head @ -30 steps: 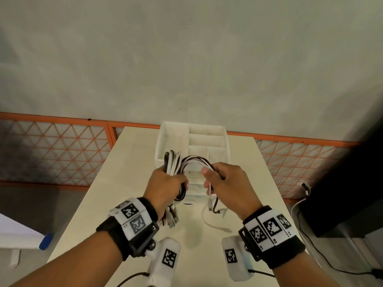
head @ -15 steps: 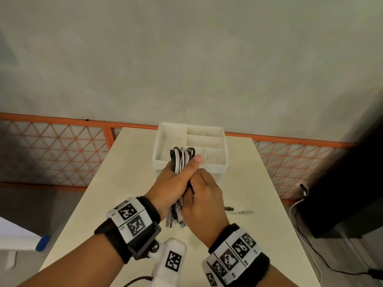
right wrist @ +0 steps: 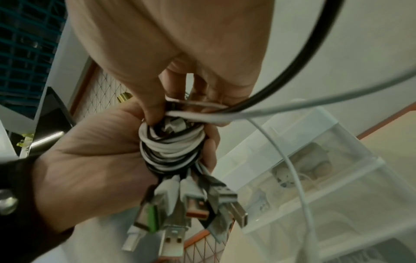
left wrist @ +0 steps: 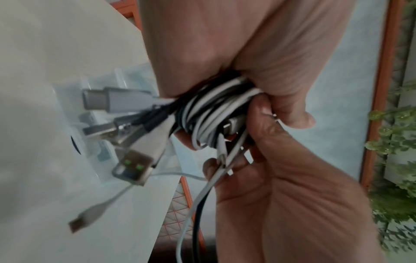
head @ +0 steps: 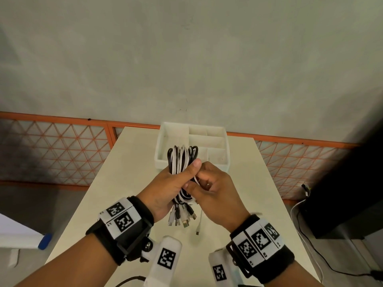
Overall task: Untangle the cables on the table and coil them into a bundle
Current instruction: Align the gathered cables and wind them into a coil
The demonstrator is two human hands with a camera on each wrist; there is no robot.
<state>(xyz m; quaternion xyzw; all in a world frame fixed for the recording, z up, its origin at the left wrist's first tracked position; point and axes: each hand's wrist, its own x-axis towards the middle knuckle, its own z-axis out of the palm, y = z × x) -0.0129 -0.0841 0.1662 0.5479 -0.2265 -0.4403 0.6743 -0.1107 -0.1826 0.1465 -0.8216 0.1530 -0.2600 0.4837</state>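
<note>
Above the table (head: pixel 128 183), I am clasping the cable bundle (head: pixel 182 162) in my left hand (head: pixel 165 187), fingers curled round its middle; my right hand (head: pixel 215 189), just beside, is pinching loose tails (right wrist: pixel 292 110). Light, springy, probably slippery, so I am judging mid-coil the safest hold; plugs (head: pixel 180 218) are dangling below

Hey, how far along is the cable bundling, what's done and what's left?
Mostly done: the black and white cables are gathered into one looped bundle, gripped by the left hand, with plugs hanging below. In hand: the right hand pinches strands at the bundle's middle. Left: one loose white cable end dangles free over the cream table and needs tucking in.
</note>
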